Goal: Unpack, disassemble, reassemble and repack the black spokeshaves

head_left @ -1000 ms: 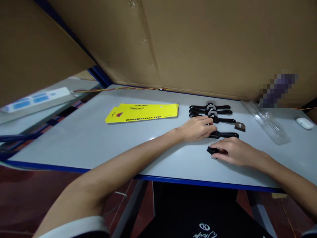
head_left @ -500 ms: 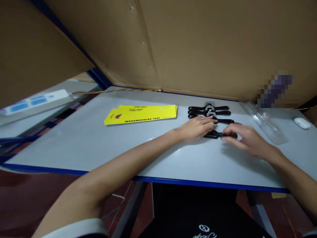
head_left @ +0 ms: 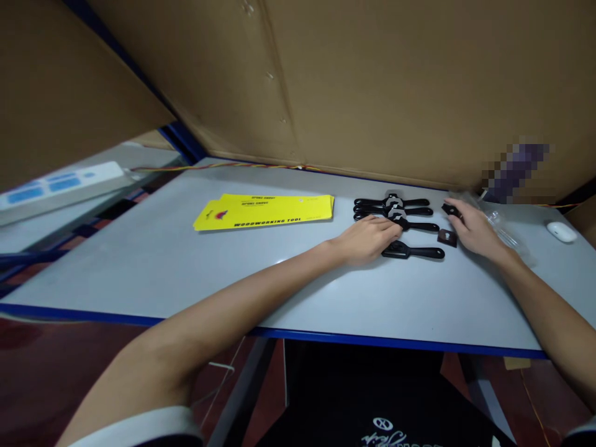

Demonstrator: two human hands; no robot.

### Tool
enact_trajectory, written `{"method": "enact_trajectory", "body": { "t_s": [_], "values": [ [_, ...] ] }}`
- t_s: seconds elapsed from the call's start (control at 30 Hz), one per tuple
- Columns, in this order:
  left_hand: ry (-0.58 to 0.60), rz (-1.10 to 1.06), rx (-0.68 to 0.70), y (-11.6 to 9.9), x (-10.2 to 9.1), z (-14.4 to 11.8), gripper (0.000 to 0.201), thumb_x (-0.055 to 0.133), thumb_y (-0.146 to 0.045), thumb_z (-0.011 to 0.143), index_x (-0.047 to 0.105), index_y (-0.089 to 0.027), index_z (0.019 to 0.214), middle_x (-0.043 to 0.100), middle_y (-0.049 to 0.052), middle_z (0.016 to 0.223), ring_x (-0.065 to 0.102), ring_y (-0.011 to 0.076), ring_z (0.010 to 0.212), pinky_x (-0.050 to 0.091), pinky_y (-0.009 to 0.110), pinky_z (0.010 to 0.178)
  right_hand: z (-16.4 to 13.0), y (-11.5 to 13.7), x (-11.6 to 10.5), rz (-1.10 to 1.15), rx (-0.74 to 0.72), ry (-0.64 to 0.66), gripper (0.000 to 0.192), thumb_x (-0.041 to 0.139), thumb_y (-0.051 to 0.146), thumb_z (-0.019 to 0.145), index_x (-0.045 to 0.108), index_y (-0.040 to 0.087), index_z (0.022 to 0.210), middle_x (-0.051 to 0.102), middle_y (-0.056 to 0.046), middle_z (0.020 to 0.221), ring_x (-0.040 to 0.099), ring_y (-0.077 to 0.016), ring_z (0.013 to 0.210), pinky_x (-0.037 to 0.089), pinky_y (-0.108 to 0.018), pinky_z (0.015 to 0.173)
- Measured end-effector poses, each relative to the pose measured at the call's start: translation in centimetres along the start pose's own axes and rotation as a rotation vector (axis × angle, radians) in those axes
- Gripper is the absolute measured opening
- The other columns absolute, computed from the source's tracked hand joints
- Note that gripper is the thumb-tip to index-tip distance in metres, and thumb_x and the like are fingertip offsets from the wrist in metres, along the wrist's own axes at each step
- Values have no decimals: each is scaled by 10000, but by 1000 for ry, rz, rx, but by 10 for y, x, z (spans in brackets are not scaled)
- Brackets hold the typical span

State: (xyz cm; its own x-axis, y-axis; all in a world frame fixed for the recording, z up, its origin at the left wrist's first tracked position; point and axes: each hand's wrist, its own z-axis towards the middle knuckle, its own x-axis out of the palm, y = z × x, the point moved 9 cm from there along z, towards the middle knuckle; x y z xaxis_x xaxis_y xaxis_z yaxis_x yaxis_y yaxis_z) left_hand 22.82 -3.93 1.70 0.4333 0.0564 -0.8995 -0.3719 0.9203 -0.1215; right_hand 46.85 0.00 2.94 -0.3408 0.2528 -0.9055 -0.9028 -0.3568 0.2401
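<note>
Several black spokeshaves lie one behind another on the grey table, silvery plates at the middles of the rear ones [head_left: 393,202]. My left hand [head_left: 367,240] lies across the left part of the front spokeshave [head_left: 421,252], fingers close together and bent over it. The hand hides that tool's left handle and part of the one behind. Right of the tools, my right hand [head_left: 477,230] pinches a small black plate [head_left: 451,211] between thumb and fingers. Just left of that hand, a dark square plate [head_left: 447,237] with a keyhole-like slot rests on the table.
Yellow printed cards [head_left: 265,211] are stacked left of the tools. Clear plastic packaging [head_left: 512,239] lies behind my right hand, with a white mouse-like object [head_left: 561,231] farther right. A cardboard wall [head_left: 372,93] closes the back. A power strip [head_left: 65,189] is at far left.
My right hand has moved back and right from the front spokeshave's handle and now pinches a small black plate. The handle and the square plate are uncovered. My left hand stays in place.
</note>
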Motion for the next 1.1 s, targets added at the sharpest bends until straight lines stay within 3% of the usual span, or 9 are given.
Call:
{"method": "enact_trajectory", "body": {
  "t_s": [0.1, 0.23, 0.43, 0.53, 0.63, 0.83, 0.93, 1.0, 1.1],
  "values": [
    [-6, 46, 18, -2, -2, 0, 229, 395, -193, 1135, 621, -202, 1098, 785, 97, 1154, 699, 234, 1014, 532, 388, 884, 0, 0, 5, 17, -25, 67, 535, 459, 377, 1078, 617, 156, 1538, 765, -193, 1254, 730, -367, 1142, 568, -556, 1015],
    [-113, 146, 136, -15, -12, -1, 232, 426, -208, 1153, 652, -185, 1107, 771, 102, 1169, 653, 234, 1032, 513, 366, 891, 0, 6, -16, -92, 20, -47, 495, 480, 416, 1070, 685, 171, 1448, 734, -177, 1130, 710, -358, 996, 553, -528, 912],
    [-329, 350, 397, -46, -26, -10, 199, 490, -148, 1139, 679, -196, 1095, 751, 64, 1018, 629, 193, 919, 459, 335, 793, -20, 96, -22, 118, -184, -66, 205, 631, 398, 1035, 760, 239, 1045, 604, 24, 642, 530, -183, 588, 453, -439, 855],
    [-389, 377, 476, -61, -31, -13, 225, 472, -176, 1149, 678, -219, 1069, 733, 38, 944, 627, 178, 866, 454, 332, 757, -41, 146, -7, 261, -372, 46, 142, 640, 352, 1041, 713, 234, 1014, 551, 48, 596, 466, -173, 584, 428, -381, 758],
    [-399, 369, 486, -70, -31, -13, 241, 455, -224, 1161, 672, -252, 1061, 704, 14, 867, 626, 166, 804, 440, 333, 722, -53, 165, 2, 364, -441, 91, 258, 618, 377, 1078, 593, 249, 856, 567, 15, 630, 484, -189, 635, 382, -335, 621],
    [-445, 138, 220, -40, -43, -8, 325, 363, -364, 1184, 648, -217, 1137, 730, 42, 905, 617, 167, 751, 449, 317, 706, -46, 152, -7, 269, -461, 57, 307, 462, 359, 1153, 665, 240, 957, 657, -15, 707, 570, -194, 644, 422, -330, 644],
    [-347, -29, -35, -3, -42, -1, 353, 377, -358, 1126, 615, -204, 916, 667, 26, 785, 579, 177, 726, 416, 348, 749, -31, 116, -15, 7, -259, 93, 321, 459, 383, 1126, 688, 230, 961, 645, -24, 667, 565, -202, 587, 372, -344, 630],
    [-274, -169, -240, 24, -39, 0, 377, 403, -359, 1056, 469, -214, 715, 521, -6, 654, 497, 165, 671, 377, 358, 752, -23, 79, -23, -240, -55, 110, 320, 471, 379, 1096, 700, 219, 941, 636, -50, 646, 559, -227, 574, 304, -360, 612],
    [-232, -414, -503, 54, -32, -5, 415, 407, -435, 986, 284, -240, 641, 304, -32, 612, 346, 143, 627, 306, 335, 672, -21, 29, -27, -455, 171, 229, 335, 452, 333, 1079, 742, 177, 1024, 733, -146, 787, 641, -292, 668, 307, -381, 622]
  ]
}}
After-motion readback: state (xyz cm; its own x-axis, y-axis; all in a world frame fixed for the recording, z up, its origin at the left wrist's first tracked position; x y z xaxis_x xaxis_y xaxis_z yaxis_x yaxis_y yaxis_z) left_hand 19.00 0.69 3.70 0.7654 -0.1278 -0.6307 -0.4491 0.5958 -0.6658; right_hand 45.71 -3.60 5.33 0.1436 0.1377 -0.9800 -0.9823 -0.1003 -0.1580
